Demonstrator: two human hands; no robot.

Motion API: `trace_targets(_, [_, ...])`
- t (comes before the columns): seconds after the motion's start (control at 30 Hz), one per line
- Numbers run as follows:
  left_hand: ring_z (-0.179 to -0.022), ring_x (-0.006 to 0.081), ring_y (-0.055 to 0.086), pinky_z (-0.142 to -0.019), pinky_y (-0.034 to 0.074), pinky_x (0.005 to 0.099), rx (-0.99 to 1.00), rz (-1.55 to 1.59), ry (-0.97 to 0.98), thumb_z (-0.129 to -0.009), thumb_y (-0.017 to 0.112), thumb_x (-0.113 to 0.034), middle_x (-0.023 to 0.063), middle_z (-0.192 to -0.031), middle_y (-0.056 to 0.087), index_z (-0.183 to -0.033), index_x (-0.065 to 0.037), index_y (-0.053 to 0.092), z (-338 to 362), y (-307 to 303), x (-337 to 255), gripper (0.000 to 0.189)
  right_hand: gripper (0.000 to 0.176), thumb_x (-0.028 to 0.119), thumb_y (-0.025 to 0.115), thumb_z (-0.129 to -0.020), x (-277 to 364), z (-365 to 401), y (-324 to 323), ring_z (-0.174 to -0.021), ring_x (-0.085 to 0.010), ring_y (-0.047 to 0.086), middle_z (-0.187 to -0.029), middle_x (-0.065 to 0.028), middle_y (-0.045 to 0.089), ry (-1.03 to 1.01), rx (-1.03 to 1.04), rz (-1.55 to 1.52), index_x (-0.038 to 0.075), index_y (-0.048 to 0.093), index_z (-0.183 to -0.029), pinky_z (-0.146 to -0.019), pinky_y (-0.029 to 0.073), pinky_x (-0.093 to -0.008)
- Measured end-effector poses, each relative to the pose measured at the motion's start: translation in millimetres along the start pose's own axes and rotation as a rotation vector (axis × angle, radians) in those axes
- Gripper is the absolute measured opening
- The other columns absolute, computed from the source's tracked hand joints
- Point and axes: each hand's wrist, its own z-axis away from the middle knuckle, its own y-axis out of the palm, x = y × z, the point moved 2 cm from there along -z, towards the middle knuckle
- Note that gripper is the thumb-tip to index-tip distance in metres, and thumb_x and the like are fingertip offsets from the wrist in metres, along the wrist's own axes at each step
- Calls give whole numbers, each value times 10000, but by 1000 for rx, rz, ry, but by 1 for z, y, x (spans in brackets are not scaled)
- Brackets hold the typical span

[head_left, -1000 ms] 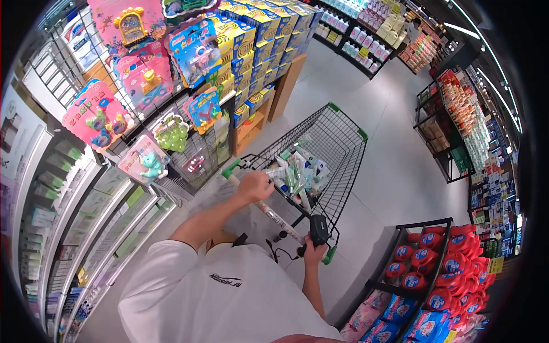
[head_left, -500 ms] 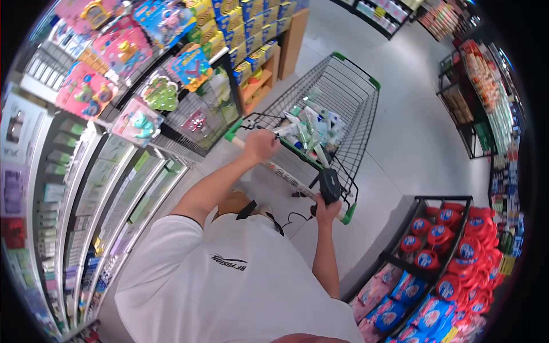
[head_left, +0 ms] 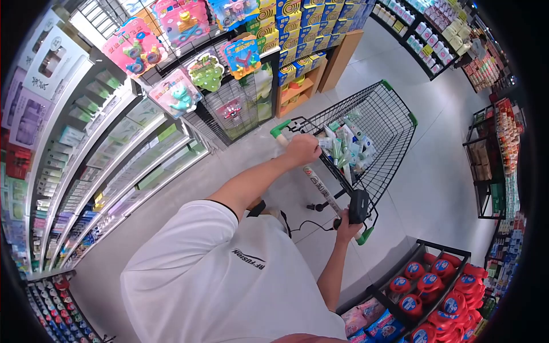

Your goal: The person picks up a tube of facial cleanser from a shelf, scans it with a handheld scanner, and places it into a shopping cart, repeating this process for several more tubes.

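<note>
The shopping cart (head_left: 394,150), a dark wire frame with green corners, stands in front of me, angled to the right. My left hand (head_left: 303,150) is closed around the left part of its pale handle bar (head_left: 318,186). At the bar's right end, my right hand (head_left: 347,228) is closed around a black corded handheld device (head_left: 358,207); I cannot tell whether it grips the bar too. A black cable (head_left: 306,224) runs from the device toward my waist. Several packaged goods (head_left: 346,145), mostly white and green, lie in the cart's near end.
Curved-looking white shelves (head_left: 108,154) line the left. Toy packs (head_left: 177,91) hang on a wire rack ahead of them, beside stacked blue and yellow boxes (head_left: 309,23). Red round containers (head_left: 429,282) fill a black rack at the lower right. Grey floor (head_left: 440,171) surrounds the cart.
The view has swung, so the cart and both hands sit further right in it. The cart appears turned a little more to the right. Both hands keep their hold.
</note>
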Motion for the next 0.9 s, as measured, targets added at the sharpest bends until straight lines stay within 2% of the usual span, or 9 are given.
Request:
trace_targets(0.03, [-750,315,652,-685,521,448,5,2,-4,-815,618,-250,105,-736,649,-686,-54,659,-1,1,0,238,161,72,722,-808,1,1,-2,-698,-175,645,-779,-89,690,60,-15,-73,-51,690,-908,-621,498,-334])
trace_targets(0.1, [-740,319,650,-671,521,453,-15,22,19,-820,614,-247,112,-726,644,-684,-50,656,-1,4,-1,243,151,55,715,-823,-14,-1,-13,-732,-174,648,-825,-79,695,65,33,-30,-54,687,-923,-626,500,-330])
trace_targets(0.2, [-731,323,649,-655,522,460,14,50,5,-813,616,-245,118,-712,637,-675,-45,649,-3,7,-1,245,170,83,733,-813,-24,-8,-10,-707,-182,649,-795,-99,695,60,63,15,-55,689,-904,-638,504,-341])
trace_targets(0.3, [-713,332,643,-638,517,472,22,60,9,-801,617,-240,123,-700,628,-656,-45,637,-6,7,-1,244,192,109,747,-802,-15,-6,-1,-673,-200,645,-753,-121,687,-49,76,144,-59,688,-875,-648,505,-358])
trace_targets(0.37, [-708,335,641,-636,515,476,-11,94,13,-794,618,-239,124,-701,628,-649,-46,634,-11,8,2,242,212,128,755,-795,-22,-5,0,-642,-218,647,-719,-139,678,-37,10,196,-64,682,-845,-637,503,-368])
trace_targets(0.47, [-702,341,636,-634,512,482,-17,134,8,-785,618,-236,126,-702,627,-639,-49,627,-16,7,9,238,188,97,741,-799,-17,-9,11,-659,-219,662,-728,-133,686,-21,21,120,-74,680,-847,-638,508,-366])
trace_targets(0.57, [-704,344,634,-636,510,486,28,166,5,-782,615,-234,132,-704,624,-633,-49,624,-32,8,12,237,174,71,739,-802,-9,-18,21,-687,-218,669,-755,-131,693,-16,-5,102,-81,682,-866,-660,518,-363])
trace_targets(0.73, [-690,343,629,-632,510,486,-57,175,70,-780,615,-228,129,-692,615,-642,-53,621,-66,25,33,223,154,62,732,-811,-10,-34,45,-693,-193,647,-762,-114,687,-14,-76,81,-70,679,-869,-679,516,-349])
trace_targets(0.9, [-711,346,631,-645,513,490,13,192,115,-768,611,-225,129,-697,616,-657,-53,624,-114,27,47,205,136,42,712,-804,-12,-61,73,-697,-183,639,-766,-114,684,-10,-121,125,-70,675,-870,-685,511,-344])
